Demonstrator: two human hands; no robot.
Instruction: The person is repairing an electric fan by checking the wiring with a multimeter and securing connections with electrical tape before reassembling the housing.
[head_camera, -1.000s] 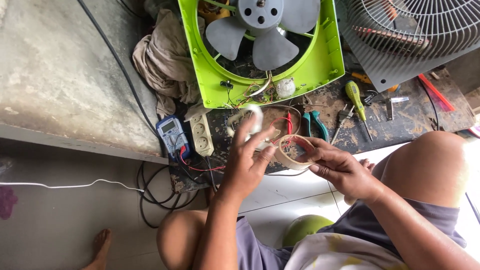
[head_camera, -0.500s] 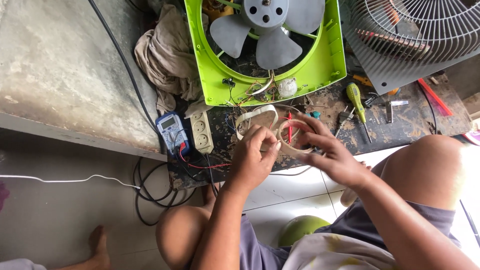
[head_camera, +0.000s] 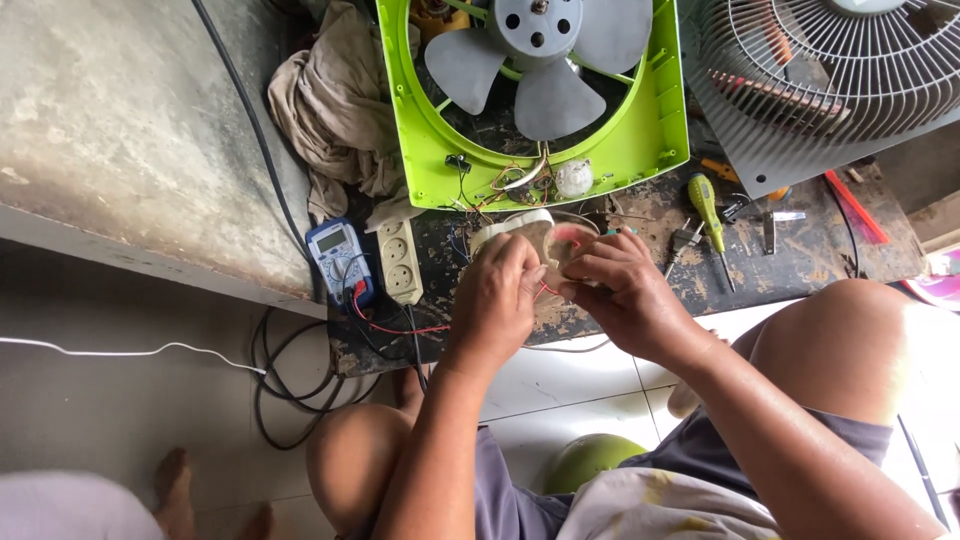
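My left hand (head_camera: 505, 290) and my right hand (head_camera: 620, 290) are closed together on a roll of beige tape (head_camera: 545, 238), just below a lime-green fan housing (head_camera: 660, 130) with grey blades (head_camera: 545, 60). Thin red wire (head_camera: 545, 292) shows between my fingers. Loose wires (head_camera: 505, 185) hang from the housing's lower edge. Most of the tape roll is hidden by my fingers.
A blue multimeter (head_camera: 340, 260) with red lead and a beige power strip (head_camera: 400, 262) lie left of my hands. A rag (head_camera: 335, 110), a green-handled screwdriver (head_camera: 708, 205), a grey fan grille (head_camera: 830, 70) and black cables (head_camera: 285, 390) surround the dark work board (head_camera: 800, 255). Someone's bare foot (head_camera: 175, 480) is lower left.
Both hands have moved up and together toward the green housing. The tape roll, earlier held open between spread fingers, is now mostly covered by them.
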